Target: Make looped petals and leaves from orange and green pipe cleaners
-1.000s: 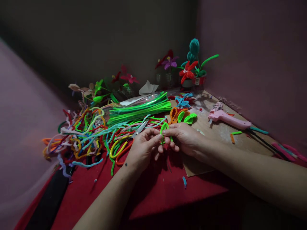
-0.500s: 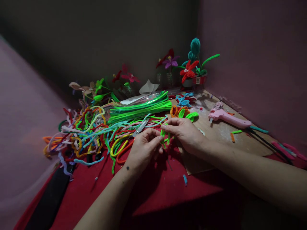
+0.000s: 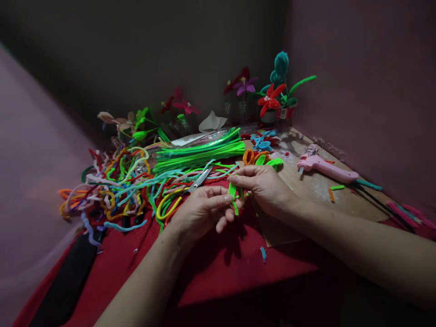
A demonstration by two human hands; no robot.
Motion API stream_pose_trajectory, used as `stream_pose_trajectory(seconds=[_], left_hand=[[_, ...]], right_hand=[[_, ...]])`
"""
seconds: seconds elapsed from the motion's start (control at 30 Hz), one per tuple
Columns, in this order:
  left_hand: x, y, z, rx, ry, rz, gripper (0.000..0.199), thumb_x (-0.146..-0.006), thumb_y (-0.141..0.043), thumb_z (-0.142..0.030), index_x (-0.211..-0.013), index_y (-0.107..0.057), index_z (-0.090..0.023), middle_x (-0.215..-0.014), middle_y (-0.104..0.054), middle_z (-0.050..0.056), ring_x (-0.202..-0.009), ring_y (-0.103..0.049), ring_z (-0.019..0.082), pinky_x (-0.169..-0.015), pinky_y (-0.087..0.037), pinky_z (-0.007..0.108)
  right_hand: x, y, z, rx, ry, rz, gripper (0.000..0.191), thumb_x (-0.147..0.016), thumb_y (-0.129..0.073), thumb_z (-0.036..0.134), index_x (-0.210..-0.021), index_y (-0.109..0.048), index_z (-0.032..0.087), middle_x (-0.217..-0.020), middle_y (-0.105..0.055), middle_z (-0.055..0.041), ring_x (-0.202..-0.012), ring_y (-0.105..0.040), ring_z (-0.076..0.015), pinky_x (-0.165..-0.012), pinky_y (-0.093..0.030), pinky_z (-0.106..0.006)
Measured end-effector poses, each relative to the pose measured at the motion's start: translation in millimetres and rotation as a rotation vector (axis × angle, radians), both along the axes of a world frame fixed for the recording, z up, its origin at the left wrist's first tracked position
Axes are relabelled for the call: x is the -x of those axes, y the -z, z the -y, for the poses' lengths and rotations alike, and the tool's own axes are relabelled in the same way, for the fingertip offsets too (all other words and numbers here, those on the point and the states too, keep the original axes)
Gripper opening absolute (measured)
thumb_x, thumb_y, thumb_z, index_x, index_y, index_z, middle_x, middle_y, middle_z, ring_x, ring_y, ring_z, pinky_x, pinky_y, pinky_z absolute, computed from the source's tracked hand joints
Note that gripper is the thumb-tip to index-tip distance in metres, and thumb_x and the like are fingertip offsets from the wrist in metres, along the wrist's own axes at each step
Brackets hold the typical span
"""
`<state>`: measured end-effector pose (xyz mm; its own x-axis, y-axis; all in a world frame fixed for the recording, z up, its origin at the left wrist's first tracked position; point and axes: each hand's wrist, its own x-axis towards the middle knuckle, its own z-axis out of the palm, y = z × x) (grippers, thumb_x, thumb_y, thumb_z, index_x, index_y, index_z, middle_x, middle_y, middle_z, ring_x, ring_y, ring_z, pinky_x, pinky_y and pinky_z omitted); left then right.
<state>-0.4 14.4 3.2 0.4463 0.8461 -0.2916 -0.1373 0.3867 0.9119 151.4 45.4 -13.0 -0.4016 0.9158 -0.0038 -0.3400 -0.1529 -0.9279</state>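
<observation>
Between my two hands is a short green pipe cleaner (image 3: 232,190), bent into a narrow loop with a tail hanging down. My right hand (image 3: 264,186) pinches its upper end between thumb and fingertips. My left hand (image 3: 207,209) grips the lower part with thumb and forefinger, its other fingers curled loosely below. Scissors (image 3: 200,179) with yellow and red handles lie just behind my left hand, partly covered by it. Beyond my right hand are finished-looking green loops (image 3: 273,163) and orange loops (image 3: 250,156) of pipe cleaner.
A bundle of green pipe cleaners (image 3: 200,152) lies behind a tangle of mixed colours (image 3: 119,181). On the brown board (image 3: 282,231) at right rests a pink glue gun (image 3: 327,170) with a black cord. Pipe-cleaner flowers (image 3: 271,101) stand at the back. A dark flat object (image 3: 68,281) lies at left.
My left hand has turned, with its lower fingers opening out more under the green pipe cleaner. My right hand keeps its pinch. The view has shifted slightly.
</observation>
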Motion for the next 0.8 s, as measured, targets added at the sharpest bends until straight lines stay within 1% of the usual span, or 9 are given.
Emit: stream_pose_trajectory(seconds=[0.1, 0.17, 0.27, 0.37, 0.43, 0.5, 0.6, 0.7, 0.8], left_hand=[[1.2, 0.0, 0.1, 0.005, -0.006, -0.010, 0.012, -0.073, -0.062, -0.021, -0.074, -0.062, -0.009, -0.059, -0.062, 0.005, -0.039, -0.051, 0.007, -0.035, -0.039, 0.015], [2.7, 0.1, 0.3, -0.033, -0.039, -0.038, 0.012, -0.073, -0.063, -0.021, -0.072, -0.061, -0.009, -0.054, -0.061, 0.003, -0.037, -0.051, 0.007, -0.036, -0.040, 0.016], [6.0, 0.1, 0.0, -0.125, -0.103, -0.102, 0.014, -0.074, -0.062, -0.024, -0.071, -0.060, -0.011, -0.053, -0.062, 0.003, -0.037, -0.053, 0.008, -0.038, -0.040, 0.017], [9.5, 0.5, -1.1, -0.175, -0.137, -0.141, 0.014, -0.074, -0.062, -0.025, -0.073, -0.059, -0.011, -0.054, -0.062, 0.002, -0.038, -0.054, 0.009, -0.039, -0.040, 0.018], [10.4, 0.7, -1.7, -0.193, -0.162, -0.150, 0.013, -0.073, -0.063, -0.024, -0.073, -0.058, -0.012, -0.054, -0.062, 0.002, -0.037, -0.054, 0.009, -0.038, -0.040, 0.019], [9.0, 0.5, -1.7, -0.217, -0.194, -0.165, 0.013, -0.072, -0.064, -0.024, -0.074, -0.058, -0.012, -0.054, -0.063, 0.002, -0.038, -0.054, 0.010, -0.039, -0.041, 0.019], [3.3, -1.6, -0.4, -0.251, -0.248, -0.181, 0.016, -0.068, -0.068, -0.024, -0.074, -0.059, -0.012, -0.056, -0.064, 0.002, -0.044, -0.057, 0.012, -0.042, -0.045, 0.022], [-2.8, -4.1, 1.7, -0.278, -0.288, -0.179, 0.017, -0.066, -0.070, -0.024, -0.070, -0.058, -0.011, -0.057, -0.065, 0.003, -0.049, -0.059, 0.013, -0.044, -0.049, 0.023], [-5.5, -4.7, 3.4, -0.308, -0.326, -0.211, 0.016, -0.067, -0.068, -0.023, -0.070, -0.058, -0.011, -0.054, -0.063, 0.001, -0.044, -0.057, 0.012, -0.044, -0.049, 0.023]], right_hand=[[-0.5, -2.5, -0.2, -0.003, 0.028, -0.001, 0.020, -0.065, -0.069, 0.031, -0.070, -0.061, 0.014, -0.056, -0.058, 0.0013, -0.044, -0.051, -0.0082, -0.044, -0.042, -0.022], [-1.5, -3.0, -0.7, -0.031, 0.020, 0.026, 0.021, -0.065, -0.069, 0.033, -0.069, -0.062, 0.013, -0.057, -0.058, 0.0013, -0.044, -0.050, -0.0074, -0.044, -0.040, -0.020], [-4.2, -2.6, -1.7, -0.074, -0.024, 0.152, 0.021, -0.068, -0.065, 0.032, -0.063, -0.061, 0.013, -0.051, -0.053, 0.0025, -0.041, -0.043, -0.0052, -0.039, -0.032, -0.018], [-6.1, -3.8, -1.0, -0.111, -0.072, 0.278, 0.023, -0.070, -0.063, 0.027, -0.055, -0.057, 0.012, -0.046, -0.048, 0.0033, -0.038, -0.039, -0.0040, -0.036, -0.027, -0.018], [-5.7, -6.3, 1.0, -0.084, -0.075, 0.265, 0.020, -0.070, -0.062, 0.024, -0.056, -0.055, 0.012, -0.046, -0.048, 0.0034, -0.039, -0.041, -0.0045, -0.036, -0.030, -0.017], [-4.2, -9.2, 3.8, -0.013, -0.074, 0.179, 0.014, -0.069, -0.063, 0.023, -0.062, -0.055, 0.013, -0.051, -0.052, 0.0026, -0.042, -0.048, -0.0067, -0.039, -0.037, -0.018], [-1.3, -12.2, 7.7, 0.052, -0.080, 0.065, 0.018, -0.065, -0.067, 0.025, -0.070, -0.054, 0.013, -0.060, -0.058, -0.0002, -0.051, -0.056, -0.0106, -0.045, -0.045, -0.022], [0.4, -12.1, 10.0, -0.006, -0.033, 0.037, 0.021, -0.066, -0.067, 0.028, -0.071, -0.053, 0.014, -0.063, -0.059, -0.0011, -0.053, -0.057, -0.0110, -0.048, -0.046, -0.023], [0.9, -9.3, 10.6, -0.162, 0.081, 0.094, 0.015, -0.069, -0.062, 0.025, -0.069, -0.051, 0.014, -0.062, -0.057, 0.0004, -0.052, -0.055, -0.0096, -0.050, -0.045, -0.023]])
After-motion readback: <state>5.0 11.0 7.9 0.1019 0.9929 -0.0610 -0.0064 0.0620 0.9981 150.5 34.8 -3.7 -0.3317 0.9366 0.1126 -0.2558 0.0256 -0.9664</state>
